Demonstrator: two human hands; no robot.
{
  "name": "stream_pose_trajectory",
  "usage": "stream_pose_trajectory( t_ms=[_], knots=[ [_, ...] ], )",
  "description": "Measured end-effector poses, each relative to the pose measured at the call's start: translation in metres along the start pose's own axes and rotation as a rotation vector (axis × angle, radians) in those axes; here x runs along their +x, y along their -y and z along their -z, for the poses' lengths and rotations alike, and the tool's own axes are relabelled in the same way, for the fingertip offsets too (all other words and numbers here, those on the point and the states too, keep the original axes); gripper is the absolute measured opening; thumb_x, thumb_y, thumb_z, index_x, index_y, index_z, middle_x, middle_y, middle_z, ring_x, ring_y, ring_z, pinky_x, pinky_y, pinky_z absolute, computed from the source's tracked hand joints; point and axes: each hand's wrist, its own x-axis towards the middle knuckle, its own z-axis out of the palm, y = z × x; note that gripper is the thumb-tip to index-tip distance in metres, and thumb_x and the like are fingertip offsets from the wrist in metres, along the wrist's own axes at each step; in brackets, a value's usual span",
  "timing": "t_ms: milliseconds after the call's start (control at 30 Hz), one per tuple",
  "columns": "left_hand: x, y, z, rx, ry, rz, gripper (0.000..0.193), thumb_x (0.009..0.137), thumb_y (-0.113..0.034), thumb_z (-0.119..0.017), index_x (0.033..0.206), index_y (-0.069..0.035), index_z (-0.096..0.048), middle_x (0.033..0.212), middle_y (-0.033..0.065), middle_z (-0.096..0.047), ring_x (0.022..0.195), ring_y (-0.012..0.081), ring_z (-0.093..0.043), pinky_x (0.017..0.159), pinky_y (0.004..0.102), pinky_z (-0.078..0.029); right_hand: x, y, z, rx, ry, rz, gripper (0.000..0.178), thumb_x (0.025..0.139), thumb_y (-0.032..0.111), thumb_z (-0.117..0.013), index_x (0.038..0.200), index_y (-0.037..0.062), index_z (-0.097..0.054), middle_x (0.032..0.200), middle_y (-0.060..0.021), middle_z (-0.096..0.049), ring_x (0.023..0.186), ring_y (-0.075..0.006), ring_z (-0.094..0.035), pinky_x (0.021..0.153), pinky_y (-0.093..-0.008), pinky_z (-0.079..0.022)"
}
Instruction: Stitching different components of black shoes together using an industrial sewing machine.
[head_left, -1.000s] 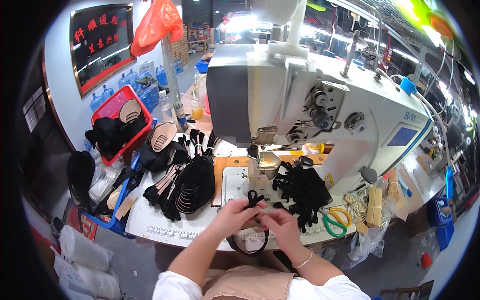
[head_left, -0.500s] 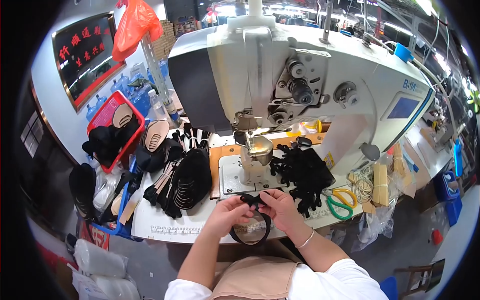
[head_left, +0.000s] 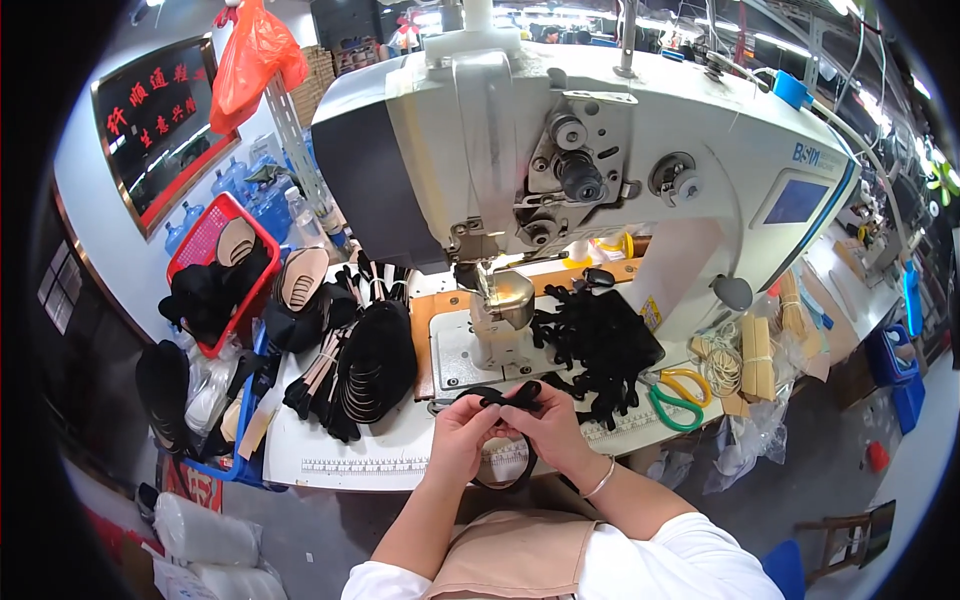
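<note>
Both my hands pinch a black fabric strap at the front edge of the sewing table, just below the machine's white bed plate. My left hand has its fingers closed on the strap's left part. Close beside it, my right hand is closed on the right part, where a bunched black end sticks up above the fingers. The rest of the black strap hangs below my hands in a loop. The fingertips hide where the strap's parts meet.
Ahead stands a large white sewing machine. A pile of black straps lies right of its post. Green- and yellow-handled scissors rest at the right edge. Stacked black shoe pieces and a red basket are at left.
My hands have drawn closer together on the black strap, and its bunched end stands higher above my right fingers. The whole view has shifted slightly.
</note>
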Motion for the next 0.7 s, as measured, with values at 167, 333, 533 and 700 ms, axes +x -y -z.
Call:
stream_pose_trajectory(
  t_ms=[167, 333, 533, 700],
  knots=[
    [-0.004, 0.004, -0.007, -0.048, 0.010, -0.138, 0.003, 0.085, -0.004, -0.055, 0.083, -0.003, -0.054, 0.074, 0.0072, -0.060, 0.060, 0.0126, -0.059, 0.056, 0.0264, -0.053, -0.002, -0.011, -0.008, -0.012, -0.053, 0.057, 0.013, 0.079, 0.005, -0.065, 0.090, 0.0016, -0.060, 0.077, -0.0015, -0.061, 0.064, -0.0051, -0.056, 0.058, -0.0181, -0.048],
    [-0.008, 0.009, -0.012, 0.046, -0.122, -0.334, 0.005, 0.083, 0.000, -0.054, 0.079, -0.003, -0.053, 0.071, 0.0064, -0.059, 0.057, 0.0123, -0.058, 0.050, 0.0231, -0.051, -0.004, -0.016, -0.015, -0.010, -0.112, 0.117, 0.012, 0.078, -0.001, -0.063, 0.089, 0.0012, -0.060, 0.077, -0.0046, -0.061, 0.062, -0.0075, -0.055, 0.054, -0.0205, -0.045],
    [0.000, -0.006, -0.002, -0.052, -0.152, -0.150, 0.008, 0.082, 0.000, -0.057, 0.077, -0.004, -0.052, 0.069, 0.0036, -0.058, 0.055, 0.0098, -0.056, 0.054, 0.0222, -0.049, 0.002, -0.004, 0.000, -0.038, -0.037, -0.096, 0.009, 0.084, 0.006, -0.059, 0.090, -0.0011, -0.061, 0.079, -0.0067, -0.063, 0.070, -0.0115, -0.060, 0.061, -0.0237, -0.051],
    [0.001, -0.003, -0.005, -0.091, -0.107, -0.074, 0.005, 0.081, 0.000, -0.057, 0.083, -0.004, -0.055, 0.075, 0.0050, -0.060, 0.059, 0.0094, -0.057, 0.057, 0.0225, -0.050, 0.000, 0.004, 0.002, -0.248, -0.074, -0.050, 0.012, 0.087, 0.010, -0.057, 0.087, -0.0017, -0.060, 0.076, -0.0072, -0.062, 0.068, -0.0114, -0.060, 0.059, -0.0222, -0.052]
  ],
)
